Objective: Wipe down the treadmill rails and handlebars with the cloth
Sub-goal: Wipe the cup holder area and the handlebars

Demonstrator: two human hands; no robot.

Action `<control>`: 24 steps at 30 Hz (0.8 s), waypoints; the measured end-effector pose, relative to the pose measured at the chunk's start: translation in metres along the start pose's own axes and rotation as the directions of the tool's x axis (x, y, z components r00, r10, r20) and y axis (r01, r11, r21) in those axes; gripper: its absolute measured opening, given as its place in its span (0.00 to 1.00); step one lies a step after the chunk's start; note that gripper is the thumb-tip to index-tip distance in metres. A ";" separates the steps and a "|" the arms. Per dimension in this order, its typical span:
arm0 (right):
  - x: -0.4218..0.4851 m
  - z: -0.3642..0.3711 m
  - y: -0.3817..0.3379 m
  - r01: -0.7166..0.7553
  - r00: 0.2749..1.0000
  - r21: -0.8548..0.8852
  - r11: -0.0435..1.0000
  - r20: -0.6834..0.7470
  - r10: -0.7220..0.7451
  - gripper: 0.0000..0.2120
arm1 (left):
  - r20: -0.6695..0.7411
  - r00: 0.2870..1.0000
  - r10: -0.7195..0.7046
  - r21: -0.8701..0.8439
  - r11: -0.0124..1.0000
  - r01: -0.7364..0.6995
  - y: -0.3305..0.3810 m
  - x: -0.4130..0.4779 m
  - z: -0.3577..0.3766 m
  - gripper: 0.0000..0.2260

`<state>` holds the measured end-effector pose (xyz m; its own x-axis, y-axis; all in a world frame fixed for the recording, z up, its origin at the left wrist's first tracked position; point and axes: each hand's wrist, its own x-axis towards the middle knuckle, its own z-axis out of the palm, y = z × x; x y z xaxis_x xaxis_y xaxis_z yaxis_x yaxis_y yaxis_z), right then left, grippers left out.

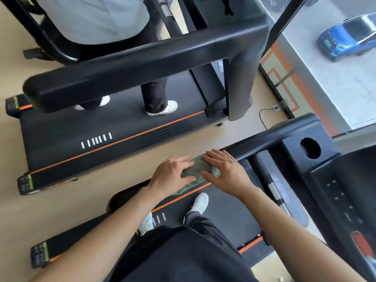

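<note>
A green cloth (197, 172) lies over the black left handrail (256, 143) of the treadmill I stand on. My left hand (172, 177) holds the cloth's near end, fingers on top and thumb curled under it. Pressing down on the far end, my right hand (224, 169) lies flat with straight fingers. Hands and cloth hide the stretch of rail beneath them. The rail's rounded near end (117, 199) shows below my left wrist. A short inner handlebar (262, 171) runs beside my right hand.
The console (335, 180) with a round cup holder (310, 148) rises to the right. A second treadmill (114, 127) stands to the left, with another person in white shoes on its belt. A cable (263, 115) lies on the floor by the window.
</note>
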<state>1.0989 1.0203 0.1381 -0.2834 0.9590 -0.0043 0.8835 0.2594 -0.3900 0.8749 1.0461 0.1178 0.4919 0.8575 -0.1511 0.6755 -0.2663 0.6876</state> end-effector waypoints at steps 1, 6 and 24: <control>0.001 -0.004 0.010 -0.017 1.000 -0.014 1.000 -0.003 0.017 0.24 | 0.007 1.000 -0.011 -0.015 1.000 0.011 0.009 0.008 0.004 0.24; 0.005 -0.018 0.064 -0.070 0.997 -0.121 0.990 0.014 0.072 0.26 | 0.002 0.998 -0.065 -0.026 0.998 0.065 0.044 0.050 0.019 0.19; 0.017 -0.111 0.245 -0.083 0.995 -0.238 0.968 0.032 0.093 0.13 | 0.123 0.983 -0.134 -0.094 0.985 0.146 0.146 0.201 0.086 0.21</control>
<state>1.3517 1.1125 0.1447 -0.2117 0.9748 -0.0705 0.9673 0.1987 -0.1575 1.1191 1.1415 0.1266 0.4605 0.8247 -0.3284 0.6855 -0.0953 0.7218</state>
